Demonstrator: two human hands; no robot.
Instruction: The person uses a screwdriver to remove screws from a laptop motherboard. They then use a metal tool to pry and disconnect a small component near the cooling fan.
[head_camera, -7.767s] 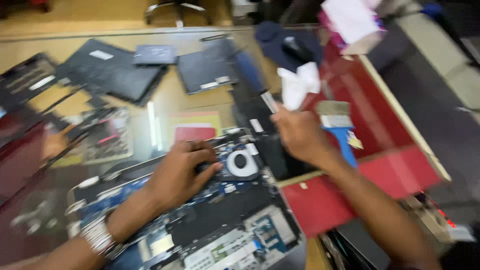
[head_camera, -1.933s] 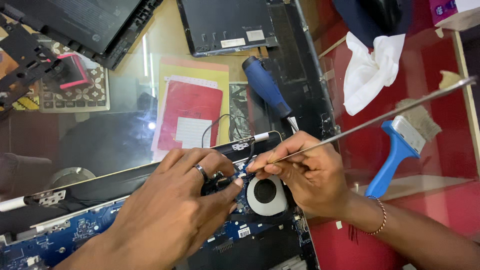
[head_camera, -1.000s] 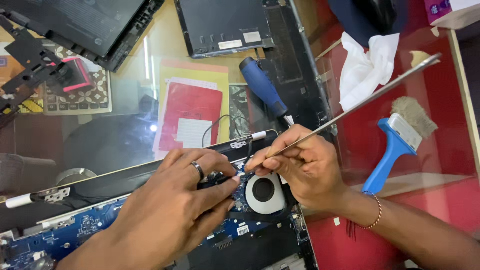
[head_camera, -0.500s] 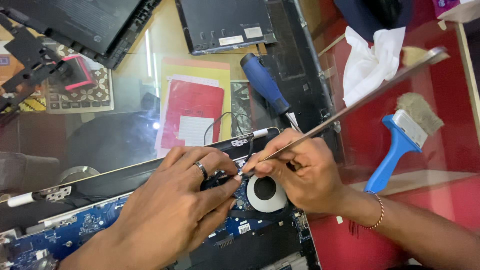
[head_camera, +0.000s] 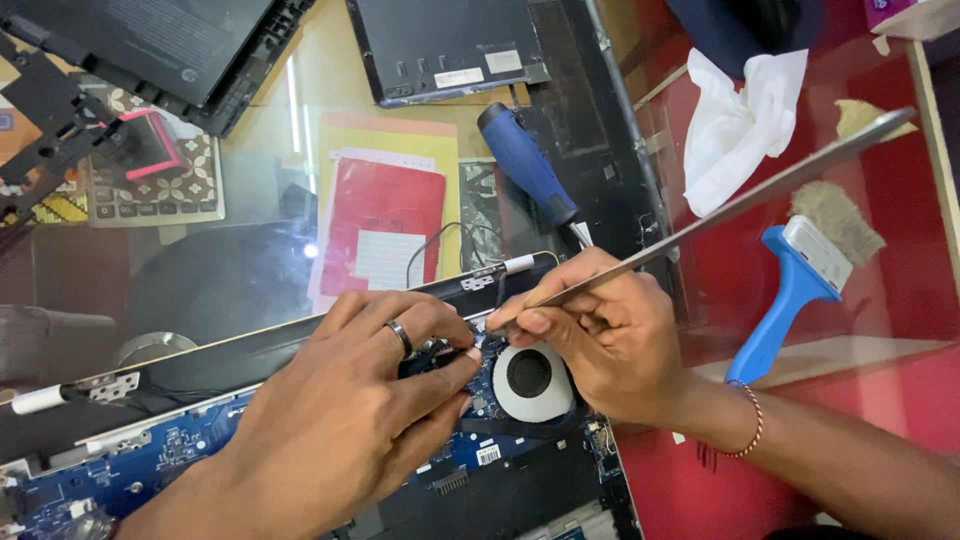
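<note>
R hand (head_camera: 610, 345) has its grip pinched shut round the low end of long metal tweezers (head_camera: 720, 208), long axis running up-right to down-left, tip landing just left of the fingers, by the top edge of the opened laptop (head_camera: 300, 440) on the glass bench (head_camera: 250, 190). L hand (head_camera: 350, 420) lies flat, fingers pressed down on the blue motherboard (head_camera: 150, 465) w/ nothing gripped, fingertips right at that tip. Round cooling fan (head_camera: 530, 380) sits just below, betw. both hands; R hand is nearer it.

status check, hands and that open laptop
Left hand pressing on blue board. Right hand pinching long metal tweezers, tip beside fan. Nothing blocking.
</note>
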